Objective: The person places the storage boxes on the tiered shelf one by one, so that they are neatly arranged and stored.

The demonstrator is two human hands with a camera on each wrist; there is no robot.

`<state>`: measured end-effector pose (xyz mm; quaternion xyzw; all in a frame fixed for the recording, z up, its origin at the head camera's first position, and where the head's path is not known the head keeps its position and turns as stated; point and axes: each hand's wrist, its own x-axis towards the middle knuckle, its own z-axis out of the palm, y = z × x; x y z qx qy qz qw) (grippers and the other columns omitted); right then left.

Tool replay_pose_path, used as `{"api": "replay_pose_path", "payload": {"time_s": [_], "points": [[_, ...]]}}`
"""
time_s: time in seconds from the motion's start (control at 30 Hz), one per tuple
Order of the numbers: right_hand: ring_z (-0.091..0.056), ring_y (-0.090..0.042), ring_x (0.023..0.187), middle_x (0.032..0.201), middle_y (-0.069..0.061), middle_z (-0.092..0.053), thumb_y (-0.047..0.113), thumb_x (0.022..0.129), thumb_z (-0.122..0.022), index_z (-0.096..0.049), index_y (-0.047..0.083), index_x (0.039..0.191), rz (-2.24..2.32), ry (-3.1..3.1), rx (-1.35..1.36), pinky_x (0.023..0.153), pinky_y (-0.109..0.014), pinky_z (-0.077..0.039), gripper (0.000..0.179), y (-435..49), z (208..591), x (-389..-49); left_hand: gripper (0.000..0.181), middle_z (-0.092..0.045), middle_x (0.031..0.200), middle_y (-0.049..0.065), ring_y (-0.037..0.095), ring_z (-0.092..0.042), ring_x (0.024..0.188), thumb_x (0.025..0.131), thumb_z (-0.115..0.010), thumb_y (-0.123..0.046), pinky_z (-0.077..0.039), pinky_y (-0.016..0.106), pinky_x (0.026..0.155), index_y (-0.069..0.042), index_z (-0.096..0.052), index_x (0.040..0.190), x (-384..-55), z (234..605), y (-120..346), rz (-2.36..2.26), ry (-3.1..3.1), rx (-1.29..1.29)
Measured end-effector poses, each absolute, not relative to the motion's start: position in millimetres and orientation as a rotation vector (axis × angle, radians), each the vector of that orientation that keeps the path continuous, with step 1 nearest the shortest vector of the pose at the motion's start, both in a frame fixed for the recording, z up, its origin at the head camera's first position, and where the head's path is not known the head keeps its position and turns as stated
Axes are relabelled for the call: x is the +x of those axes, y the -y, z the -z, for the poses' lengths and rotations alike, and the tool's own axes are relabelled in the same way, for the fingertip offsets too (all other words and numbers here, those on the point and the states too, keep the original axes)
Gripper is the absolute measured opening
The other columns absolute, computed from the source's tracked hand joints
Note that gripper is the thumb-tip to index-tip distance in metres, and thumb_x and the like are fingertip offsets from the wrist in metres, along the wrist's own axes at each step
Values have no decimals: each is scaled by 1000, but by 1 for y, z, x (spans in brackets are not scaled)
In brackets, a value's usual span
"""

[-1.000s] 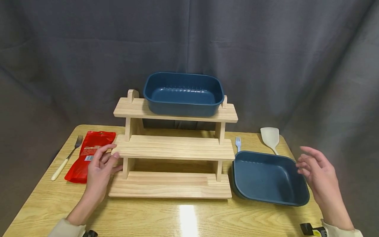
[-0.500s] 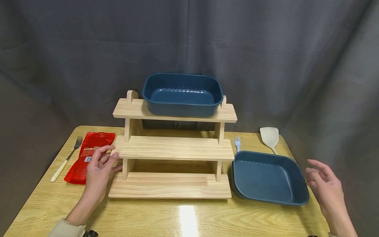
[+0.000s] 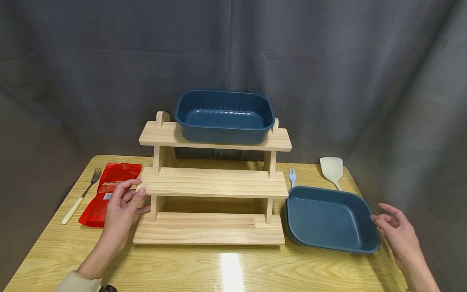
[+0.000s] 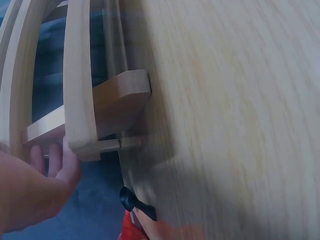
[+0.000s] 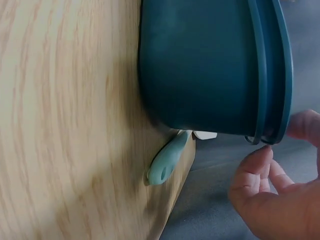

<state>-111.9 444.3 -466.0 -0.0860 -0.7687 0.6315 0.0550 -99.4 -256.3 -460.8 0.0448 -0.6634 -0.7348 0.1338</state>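
Note:
A three-tier wooden stand [image 3: 215,182] stands mid-table. My left hand [image 3: 122,213] holds the left end of its middle shelf, thumb on the front edge; in the left wrist view the left hand [image 4: 37,185] has its fingers tucked behind the wood. On the top tier sits a dark blue basin [image 3: 226,135]. Another blue basin [image 3: 324,221] lies on the table, right of the stand; two rims show in the right wrist view, one inside the other. My right hand [image 3: 399,235] pinches its right rim: the right hand [image 5: 277,190] has fingertips below the rim and thumb above.
At left lie a red pouch [image 3: 106,198] and a fork with a cream handle [image 3: 78,202]. Behind the right basin show a pale blue fork [image 3: 292,177] and a cream spatula [image 3: 333,168]. A grey curtain [image 3: 233,48] hangs behind the table.
My right hand first drew back from the basin toward the right and down, then came in to its right rim. My left hand and the stand stay in place.

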Motion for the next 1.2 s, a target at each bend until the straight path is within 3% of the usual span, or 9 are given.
{"api": "replay_pose_path", "payload": {"time_s": [0.1, 0.27, 0.47, 0.63, 0.87, 1.07, 1.2], "points": [[-63, 3, 93, 98, 13, -70, 6, 108, -67, -52, 33, 135, -1837, 2473, -245, 72, -17, -47, 41, -449, 467, -112, 37, -70, 114, 1, 13, -68, 102, 109, -69, -13, -65, 34, 81, -8, -54, 143, -100, 461, 256, 2129, 1926, 129], [-69, 2, 95, 98, 6, -66, 8, 107, -71, -54, 25, 140, -1719, 2646, -245, 78, -13, -50, 40, -454, 468, -111, 36, -68, 110, 2, 12, -66, 99, 110, -68, -13, -65, 35, 81, -8, -54, 143, -101, 462, 257, 2128, 1931, 109], [-71, -1, 90, 95, 3, -69, 9, 106, -73, -62, 1, 134, -1612, 2761, -261, 77, -15, -54, 31, -458, 463, -114, 36, -67, 110, 2, 13, -66, 99, 110, -68, -14, -65, 36, 82, -10, -55, 143, -102, 463, 257, 2123, 1944, 102], [-65, 2, 86, 101, 2, -73, 21, 106, -75, -61, -17, 134, -1315, 2934, -254, 72, -21, -57, 49, -458, 452, -118, 38, -67, 112, 3, 13, -66, 100, 110, -69, -15, -65, 36, 82, -9, -55, 145, -101, 463, 258, 2103, 1960, 121], [-70, -5, 83, 104, -9, -79, 33, 105, -74, -69, -12, 128, -1071, 3080, -344, 70, -21, -51, 51, -456, 438, -123, 39, -65, 113, 4, 13, -66, 100, 110, -69, -15, -65, 35, 83, -8, -55, 146, -101, 463, 258, 2114, 1955, 111], [-71, -13, 83, 101, -8, -80, 38, 103, -74, -75, -6, 121, -908, 3117, -369, 78, -38, -48, 47, -450, 431, -124, 38, -64, 113, 6, 13, -66, 100, 110, -68, -14, -65, 35, 83, -8, -56, 145, -101, 463, 258, 2113, 1953, 107], [-70, -14, 81, 96, -7, -80, 37, 102, -75, -78, -3, 115, -827, 3138, -367, 77, -42, -49, 42, -447, 427, -126, 38, -64, 114, 6, 14, -66, 101, 110, -68, -15, -65, 35, 83, -7, -55, 145, -101, 463, 258, 2108, 1957, 106]]}}
